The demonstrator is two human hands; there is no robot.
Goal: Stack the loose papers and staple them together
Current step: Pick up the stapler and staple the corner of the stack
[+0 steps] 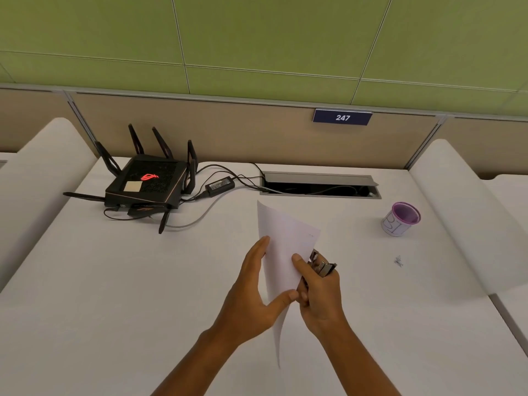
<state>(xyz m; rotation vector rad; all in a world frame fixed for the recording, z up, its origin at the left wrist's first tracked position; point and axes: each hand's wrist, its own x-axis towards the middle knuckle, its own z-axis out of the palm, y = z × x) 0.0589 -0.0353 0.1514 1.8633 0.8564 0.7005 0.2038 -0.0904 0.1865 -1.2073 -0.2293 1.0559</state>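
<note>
A thin stack of white papers (281,247) is held upright above the white desk (114,281), seen nearly edge-on. My left hand (254,292) grips its left side, fingers behind and thumb on the front. My right hand (318,292) holds a small metal stapler (323,265) against the papers' right edge, with the thumb pressing on the sheet. The stapler's jaws are partly hidden by the paper and my fingers.
A black router (145,182) with antennas and its power adapter (220,185) and cables sit at the back left. An open cable hatch (320,185) lies at the back centre. A purple mesh cup (401,220) stands to the right, near a small scribble mark (398,262).
</note>
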